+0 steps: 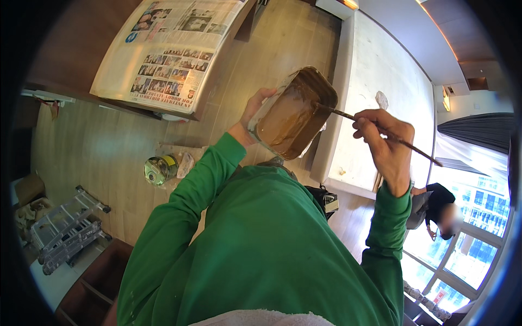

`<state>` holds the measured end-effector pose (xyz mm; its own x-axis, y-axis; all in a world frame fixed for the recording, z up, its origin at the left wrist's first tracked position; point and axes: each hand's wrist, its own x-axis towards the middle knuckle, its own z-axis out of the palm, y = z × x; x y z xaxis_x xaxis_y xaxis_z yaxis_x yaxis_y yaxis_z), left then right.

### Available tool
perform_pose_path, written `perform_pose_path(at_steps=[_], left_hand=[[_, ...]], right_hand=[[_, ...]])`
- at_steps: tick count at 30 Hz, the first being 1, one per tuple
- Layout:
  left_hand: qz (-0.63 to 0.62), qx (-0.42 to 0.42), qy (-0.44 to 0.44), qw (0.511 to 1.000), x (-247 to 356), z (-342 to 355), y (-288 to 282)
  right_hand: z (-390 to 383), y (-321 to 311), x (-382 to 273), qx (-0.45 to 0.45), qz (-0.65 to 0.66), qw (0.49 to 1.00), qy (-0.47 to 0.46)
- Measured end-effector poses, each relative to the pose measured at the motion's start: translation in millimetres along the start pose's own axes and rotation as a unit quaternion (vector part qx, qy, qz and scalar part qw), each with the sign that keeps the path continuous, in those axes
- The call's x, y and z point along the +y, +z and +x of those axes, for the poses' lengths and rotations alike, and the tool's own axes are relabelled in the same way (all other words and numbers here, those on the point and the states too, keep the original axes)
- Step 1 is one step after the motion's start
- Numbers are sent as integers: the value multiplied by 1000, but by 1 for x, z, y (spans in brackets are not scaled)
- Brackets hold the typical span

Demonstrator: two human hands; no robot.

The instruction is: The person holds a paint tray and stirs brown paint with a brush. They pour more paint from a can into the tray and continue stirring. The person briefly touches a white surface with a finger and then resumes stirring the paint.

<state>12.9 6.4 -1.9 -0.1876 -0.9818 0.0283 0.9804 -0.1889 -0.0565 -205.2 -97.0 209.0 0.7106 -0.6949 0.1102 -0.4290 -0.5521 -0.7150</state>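
Observation:
My left hand [252,113] grips a rectangular tub [319,82] from its left side, tilting its mouth toward me. Glossy brown paint [283,122] coats the bottom and inner walls of the tub. In my right hand [390,142] is a slim artist's paintbrush [423,154], pinched between thumb and fingers. The brush's tip reaches over the tub's right side and seems to touch the paint inside. Both forearms are in green sleeves.
Newspaper [174,60] covers a surface at the upper left. A metal can [160,169] stands on the wood floor. A folding ladder [68,228] is at lower left. To the right runs a long white surface [380,65]; beyond it a person [435,209] bends near windows.

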Motion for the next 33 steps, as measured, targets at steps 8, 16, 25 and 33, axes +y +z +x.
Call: perform_pose_path(at_steps=[8, 16, 25, 33], left_hand=[[-37, -80, 63, 994, 4, 1, -3], [-78, -99, 35, 991, 8, 4, 0], [-80, -80, 51, 992, 11, -3, 4], [-60, -39, 41, 997, 11, -3, -4]], right_hand=[[-29, 30, -17, -101, -11, 991, -91], [-9, 26, 7, -184, 69, 977, -82], [4, 20, -6, -95, 82, 980, -153], [26, 29, 21, -26, 63, 997, -38]])
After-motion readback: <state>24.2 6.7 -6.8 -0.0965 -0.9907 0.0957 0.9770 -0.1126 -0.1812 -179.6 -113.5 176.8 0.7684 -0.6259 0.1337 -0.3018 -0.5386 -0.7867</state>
